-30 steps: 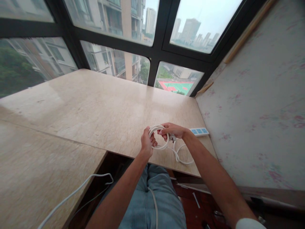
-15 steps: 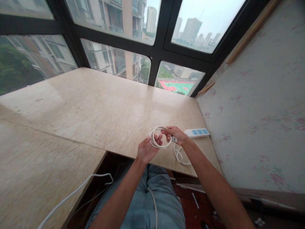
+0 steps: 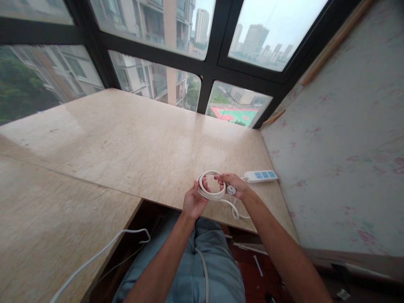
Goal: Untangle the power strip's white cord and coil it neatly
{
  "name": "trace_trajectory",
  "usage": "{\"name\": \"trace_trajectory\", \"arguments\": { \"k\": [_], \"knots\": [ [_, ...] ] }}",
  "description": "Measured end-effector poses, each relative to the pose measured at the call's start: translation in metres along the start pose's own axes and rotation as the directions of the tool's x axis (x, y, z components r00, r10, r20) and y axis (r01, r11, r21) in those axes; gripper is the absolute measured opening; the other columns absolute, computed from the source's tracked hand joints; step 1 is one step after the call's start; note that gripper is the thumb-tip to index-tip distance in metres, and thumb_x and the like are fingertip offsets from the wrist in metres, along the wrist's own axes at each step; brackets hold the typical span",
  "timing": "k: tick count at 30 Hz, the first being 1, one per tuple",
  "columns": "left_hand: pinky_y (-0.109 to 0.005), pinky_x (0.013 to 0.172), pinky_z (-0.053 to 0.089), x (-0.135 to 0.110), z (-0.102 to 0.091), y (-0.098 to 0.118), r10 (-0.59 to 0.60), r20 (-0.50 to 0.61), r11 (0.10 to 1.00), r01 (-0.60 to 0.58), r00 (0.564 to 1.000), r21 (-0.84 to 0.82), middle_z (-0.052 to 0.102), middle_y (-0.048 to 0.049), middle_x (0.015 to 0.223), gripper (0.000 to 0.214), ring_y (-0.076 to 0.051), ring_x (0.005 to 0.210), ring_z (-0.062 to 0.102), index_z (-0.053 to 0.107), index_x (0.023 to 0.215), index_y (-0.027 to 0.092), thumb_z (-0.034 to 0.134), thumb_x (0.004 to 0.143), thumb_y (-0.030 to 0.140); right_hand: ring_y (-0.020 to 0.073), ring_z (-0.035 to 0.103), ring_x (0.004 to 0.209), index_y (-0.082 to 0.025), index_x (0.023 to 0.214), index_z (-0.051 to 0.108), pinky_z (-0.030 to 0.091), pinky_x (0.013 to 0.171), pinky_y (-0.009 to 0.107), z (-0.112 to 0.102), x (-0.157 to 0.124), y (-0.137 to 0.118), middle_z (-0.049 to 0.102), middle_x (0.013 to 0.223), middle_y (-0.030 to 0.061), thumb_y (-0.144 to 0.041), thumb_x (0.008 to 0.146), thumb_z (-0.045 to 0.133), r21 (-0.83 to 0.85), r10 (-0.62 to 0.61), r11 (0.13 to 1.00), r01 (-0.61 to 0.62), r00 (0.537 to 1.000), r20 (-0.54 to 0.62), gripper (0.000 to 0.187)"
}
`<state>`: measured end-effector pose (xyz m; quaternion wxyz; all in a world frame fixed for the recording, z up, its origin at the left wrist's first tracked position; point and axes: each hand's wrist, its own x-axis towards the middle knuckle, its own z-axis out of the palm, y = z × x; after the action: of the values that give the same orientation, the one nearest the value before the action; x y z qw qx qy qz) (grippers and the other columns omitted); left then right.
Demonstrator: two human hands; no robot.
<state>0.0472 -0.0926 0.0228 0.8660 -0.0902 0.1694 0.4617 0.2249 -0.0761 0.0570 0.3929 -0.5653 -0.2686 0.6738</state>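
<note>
A coiled white power cord [image 3: 212, 196] is held up between my two hands, above the counter's front edge. My left hand [image 3: 194, 202] grips the coil's left side, fingers through the loop. On the opposite side, my right hand [image 3: 232, 183] pinches the loop's upper right. The cord's round plug [image 3: 231, 190] sits against my right palm. A loose stretch of the cord trails from the coil down onto the counter, under my right forearm. Just beyond my right hand lies a white power strip [image 3: 261, 176] with blue socket faces, near the wall.
The beige stone counter [image 3: 142, 143] runs up to dark-framed windows [image 3: 211, 69]. A floral-papered wall [image 3: 341, 147] bounds the right side. Another white cable [image 3: 101, 252] crosses the counter's lower left corner. Dark gaps show below the counter edge, beside my legs.
Both hands have dropped slightly with the coil. My left fingers have closed more around it, and the trailing cord has shifted toward the coil.
</note>
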Motion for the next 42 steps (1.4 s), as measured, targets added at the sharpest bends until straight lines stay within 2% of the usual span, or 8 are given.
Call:
{"name": "trace_trajectory", "arguments": {
  "k": [4,10,16,21,24,28,34,42],
  "knots": [
    [-0.025,0.074,0.058,0.002,0.004,-0.001,0.012,-0.055,0.995,-0.007,0.998,0.101,0.076,-0.0074,0.081,0.034,-0.013,0.069,0.072,0.068,0.095,0.011,0.038,0.102,0.025,0.0076,0.059,0.039,-0.010,0.079,0.068,0.045,0.037,0.015,-0.001,0.001,0.000,0.064,0.054,-0.0017,-0.016,0.079,0.071,0.075,0.029,0.997,-0.030,1.000,0.011,0.007],
    [-0.033,0.087,0.057,0.001,0.009,0.000,0.048,-0.020,0.970,-0.042,0.999,0.238,0.076,-0.0135,0.093,0.036,-0.018,0.083,0.074,0.067,0.105,0.007,0.039,0.101,0.030,0.0098,0.063,0.045,-0.008,0.089,0.068,0.052,0.043,0.018,-0.005,0.002,0.006,0.069,0.061,0.0018,-0.020,0.088,0.062,0.164,0.066,0.983,-0.079,0.994,0.085,0.013],
    [-0.032,0.082,0.059,0.004,0.006,0.003,0.033,-0.136,0.965,0.004,0.990,0.261,0.075,-0.0138,0.082,0.037,-0.018,0.073,0.073,0.067,0.093,0.006,0.040,0.100,0.029,0.0093,0.063,0.045,-0.009,0.093,0.069,0.051,0.043,0.017,-0.009,0.003,0.009,0.070,0.062,0.0016,-0.021,0.090,0.060,0.181,0.076,0.979,-0.093,0.992,0.098,0.015],
    [-0.037,0.080,0.060,0.004,0.012,0.003,0.006,-0.256,0.951,0.073,0.967,0.300,0.074,-0.0169,0.083,0.034,-0.022,0.078,0.074,0.065,0.092,0.005,0.041,0.099,0.028,0.0096,0.062,0.046,-0.011,0.090,0.072,0.049,0.043,0.017,-0.009,0.003,0.013,0.070,0.063,0.0025,-0.028,0.080,0.073,0.028,-0.038,0.999,0.037,0.999,0.014,0.020],
    [-0.035,0.075,0.060,0.005,0.015,0.000,0.080,-0.341,0.940,0.043,0.937,0.339,0.073,-0.0187,0.082,0.033,-0.024,0.080,0.074,0.063,0.094,0.004,0.041,0.099,0.027,0.0096,0.061,0.047,-0.013,0.083,0.072,0.046,0.042,0.018,-0.005,0.003,0.014,0.072,0.068,0.0022,-0.034,0.069,0.082,-0.144,-0.151,0.979,0.146,0.988,-0.023,0.027],
    [-0.030,0.066,0.060,0.005,0.019,-0.004,0.172,-0.385,0.927,-0.016,0.907,0.375,0.073,-0.0151,0.075,0.030,-0.021,0.068,0.073,0.063,0.092,0.007,0.042,0.099,0.027,0.0089,0.059,0.048,-0.013,0.075,0.069,0.045,0.043,0.018,-0.002,0.000,0.011,0.070,0.068,0.0011,-0.043,0.066,0.082,-0.282,-0.219,0.934,0.219,0.975,0.030,0.033],
    [-0.026,0.057,0.057,0.006,0.025,0.001,0.068,-0.392,0.947,0.064,0.918,0.315,0.071,-0.0117,0.066,0.032,-0.017,0.056,0.070,0.062,0.082,0.009,0.041,0.098,0.026,0.0091,0.059,0.048,-0.017,0.109,0.066,0.046,0.043,0.019,-0.004,-0.004,0.011,0.070,0.075,-0.0001,-0.045,0.068,0.081,-0.194,-0.264,0.941,0.276,0.961,0.084,0.052],
    [-0.025,0.057,0.055,0.003,0.032,0.003,0.022,-0.425,0.954,0.108,0.905,0.279,0.068,-0.0085,0.063,0.033,-0.016,0.056,0.068,0.056,0.067,0.014,0.044,0.096,0.025,0.0075,0.058,0.048,-0.018,0.102,0.068,0.045,0.041,0.018,-0.008,-0.005,0.023,0.071,0.082,0.0017,-0.046,0.072,0.079,-0.100,-0.305,0.944,0.314,0.947,0.098,0.043]
  ]
}}
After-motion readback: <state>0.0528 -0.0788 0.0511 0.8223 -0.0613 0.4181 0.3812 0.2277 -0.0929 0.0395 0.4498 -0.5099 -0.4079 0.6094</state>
